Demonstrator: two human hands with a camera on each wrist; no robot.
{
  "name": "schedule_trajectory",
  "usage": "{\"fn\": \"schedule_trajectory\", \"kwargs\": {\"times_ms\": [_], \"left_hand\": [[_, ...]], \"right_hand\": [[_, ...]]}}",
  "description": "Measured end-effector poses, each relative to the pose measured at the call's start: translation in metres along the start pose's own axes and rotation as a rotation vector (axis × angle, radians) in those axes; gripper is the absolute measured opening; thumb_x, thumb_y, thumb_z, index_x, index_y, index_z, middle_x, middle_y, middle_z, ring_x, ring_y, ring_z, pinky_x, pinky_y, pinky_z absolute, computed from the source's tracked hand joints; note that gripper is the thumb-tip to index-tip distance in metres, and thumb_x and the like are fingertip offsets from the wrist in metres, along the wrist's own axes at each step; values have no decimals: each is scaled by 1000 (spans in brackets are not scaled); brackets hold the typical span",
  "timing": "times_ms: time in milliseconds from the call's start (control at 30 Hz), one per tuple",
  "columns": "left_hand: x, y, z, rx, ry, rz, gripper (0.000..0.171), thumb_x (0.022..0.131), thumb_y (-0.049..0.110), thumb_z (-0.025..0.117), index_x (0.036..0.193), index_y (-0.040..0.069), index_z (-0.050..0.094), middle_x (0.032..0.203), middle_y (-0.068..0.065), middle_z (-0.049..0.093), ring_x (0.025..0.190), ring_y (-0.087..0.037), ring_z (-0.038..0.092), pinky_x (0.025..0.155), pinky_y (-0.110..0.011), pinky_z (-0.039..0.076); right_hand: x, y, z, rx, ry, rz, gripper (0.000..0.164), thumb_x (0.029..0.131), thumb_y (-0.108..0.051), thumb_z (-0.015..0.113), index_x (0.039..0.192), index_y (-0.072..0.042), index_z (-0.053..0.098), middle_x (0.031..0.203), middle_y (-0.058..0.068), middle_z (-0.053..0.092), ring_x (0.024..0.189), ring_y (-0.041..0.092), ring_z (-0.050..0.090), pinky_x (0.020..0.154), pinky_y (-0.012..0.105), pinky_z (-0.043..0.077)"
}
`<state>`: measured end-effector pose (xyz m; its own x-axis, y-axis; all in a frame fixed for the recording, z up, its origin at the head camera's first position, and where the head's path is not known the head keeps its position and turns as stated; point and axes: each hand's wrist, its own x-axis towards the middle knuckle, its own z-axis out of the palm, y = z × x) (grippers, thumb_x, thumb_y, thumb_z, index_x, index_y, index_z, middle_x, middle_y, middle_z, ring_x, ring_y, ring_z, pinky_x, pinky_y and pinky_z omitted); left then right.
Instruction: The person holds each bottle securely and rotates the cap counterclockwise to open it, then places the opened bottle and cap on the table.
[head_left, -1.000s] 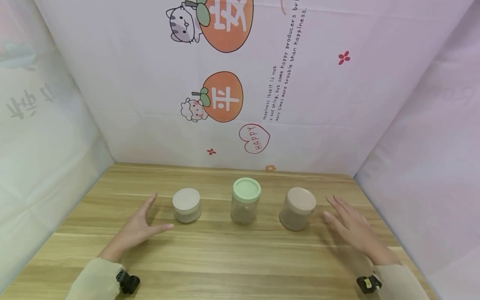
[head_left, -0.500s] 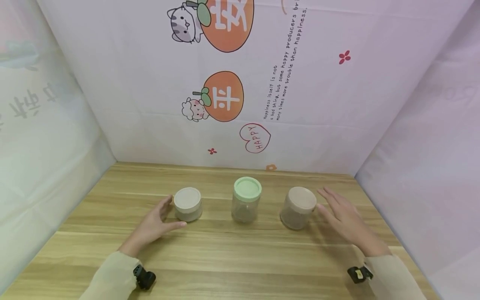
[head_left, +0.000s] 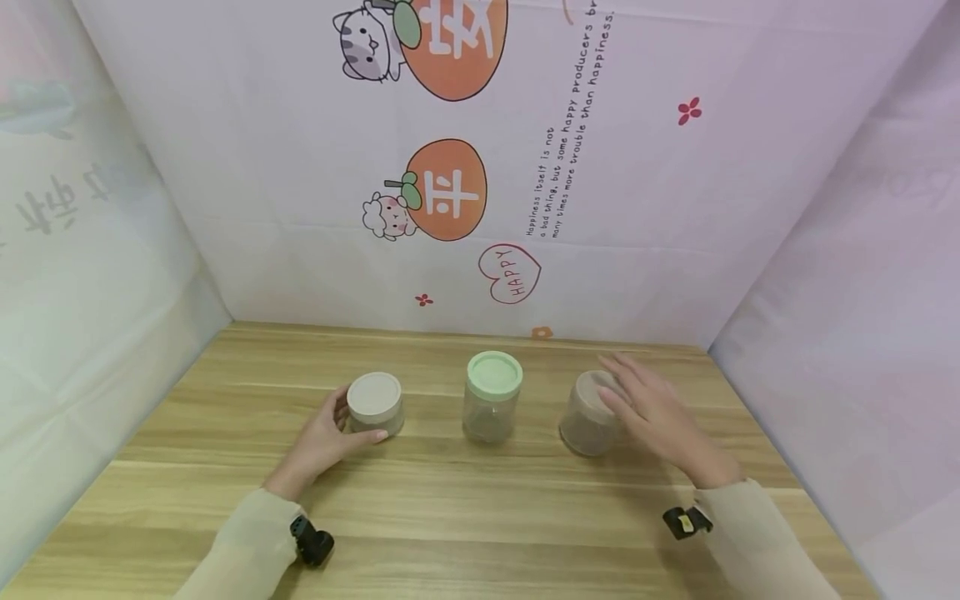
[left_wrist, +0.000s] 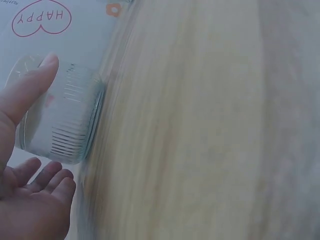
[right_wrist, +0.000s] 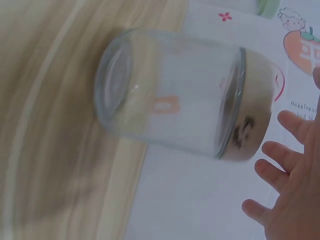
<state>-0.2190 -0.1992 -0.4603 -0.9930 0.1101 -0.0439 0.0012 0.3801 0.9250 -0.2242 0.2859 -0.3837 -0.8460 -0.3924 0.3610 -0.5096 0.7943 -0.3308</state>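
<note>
A short clear jar with an off-white lid point(head_left: 374, 394) stands at the left of the wooden table. My left hand point(head_left: 322, 437) is around its near left side, thumb in front and fingers bent at the far side. In the left wrist view the thumb point(left_wrist: 37, 82) overlaps the ribbed glass, with a gap between jar point(left_wrist: 65, 115) and fingertips. At the right, a taller clear jar with a beige lid point(head_left: 588, 429) stands upright. My right hand point(head_left: 652, 412) hovers over the lid's right side, fingers extended and spread; the right wrist view shows them beside the lid point(right_wrist: 252, 107).
Between them stands a clear jar with a green lid point(head_left: 493, 400), touched by neither hand. White printed cloth point(head_left: 600, 283) walls off the back and both sides of the wooden table point(head_left: 465, 517).
My left hand has moved right and forward to the off-white-lidded jar. My right hand has moved left and forward, from beside the beige-lidded jar to over its lid. The jars stay put.
</note>
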Motion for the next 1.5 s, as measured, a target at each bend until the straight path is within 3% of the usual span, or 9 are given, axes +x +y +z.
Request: {"fn": "schedule_trajectory", "kwargs": {"times_ms": [433, 767, 933, 1167, 1500], "left_hand": [[10, -5, 12, -83, 66, -53, 118, 76, 32, 90, 155, -3, 10, 155, -28, 23, 145, -45, 22, 117, -55, 22], [10, -5, 15, -109, 58, -65, 117, 76, 29, 91, 155, -2, 9, 155, -27, 21, 145, -46, 20, 117, -56, 20], [10, -6, 13, -118, 52, -35, 113, 77, 23, 90, 154, -2, 10, 154, -27, 23, 145, -46, 20, 118, -56, 19], [9, -4, 13, -107, 45, -31, 112, 77, 24, 90, 154, -2, 12, 153, -27, 25, 144, -46, 22, 117, -57, 19], [9, -4, 13, -102, 31, -36, 111, 79, 25, 88, 154, -2, 11, 154, -27, 23, 143, -47, 22, 116, -61, 19]], "right_hand": [[43, -44, 11, -1, 10, -103, 54, 106, -40, 46, 153, -14, 42, 158, 14, 34, 140, 40, 35, 110, 69, 23], [67, -82, 21, 52, 22, -196, 54, 106, -41, 47, 153, -15, 41, 158, 12, 35, 143, 36, 32, 114, 61, 22], [86, -104, 37, 56, 38, -261, 54, 104, -43, 48, 152, -18, 42, 156, 12, 38, 141, 34, 36, 114, 58, 25], [99, -138, 63, 60, -10, -300, 57, 105, -53, 39, 151, -20, 44, 157, 6, 37, 142, 27, 36, 116, 50, 28], [108, -169, 90, 135, -1, -383, 52, 104, -40, 53, 147, -12, 49, 153, 7, 42, 139, 27, 39, 115, 41, 31]]}}
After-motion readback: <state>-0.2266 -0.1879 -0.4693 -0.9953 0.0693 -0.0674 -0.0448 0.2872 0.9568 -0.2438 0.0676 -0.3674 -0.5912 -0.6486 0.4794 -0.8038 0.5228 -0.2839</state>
